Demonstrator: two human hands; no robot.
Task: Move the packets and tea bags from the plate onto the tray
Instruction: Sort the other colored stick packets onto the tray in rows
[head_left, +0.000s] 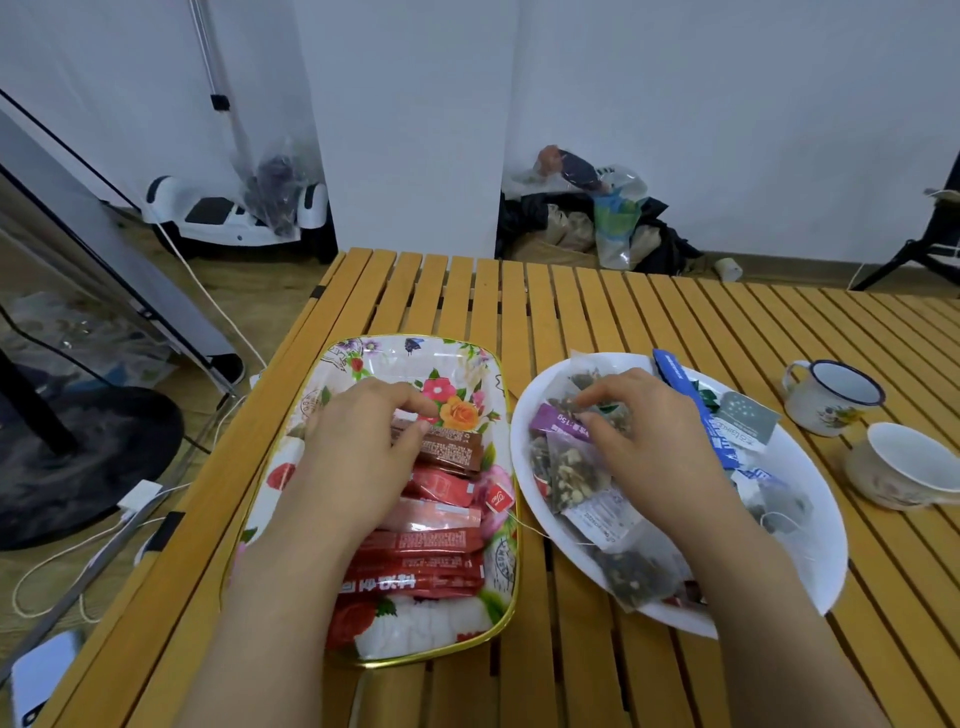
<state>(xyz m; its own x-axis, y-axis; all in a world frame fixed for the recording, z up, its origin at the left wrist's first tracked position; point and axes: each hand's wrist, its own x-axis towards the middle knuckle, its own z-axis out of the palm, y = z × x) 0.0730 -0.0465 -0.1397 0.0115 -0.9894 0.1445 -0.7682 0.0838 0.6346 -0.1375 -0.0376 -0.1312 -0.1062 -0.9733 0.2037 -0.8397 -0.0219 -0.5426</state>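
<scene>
Readable: "15g" on purple packet, centre of frame; "Tea" on red tag, just below centre; other print blurred.

Your 2 hands are bare: no gloves, rings or other jewellery show on the left hand or the right hand. Both forearms are uncovered right down to the bottom edge of the view, with no sleeve, cuff, watch or strap showing. Your fingernails look short and unpainted.
</scene>
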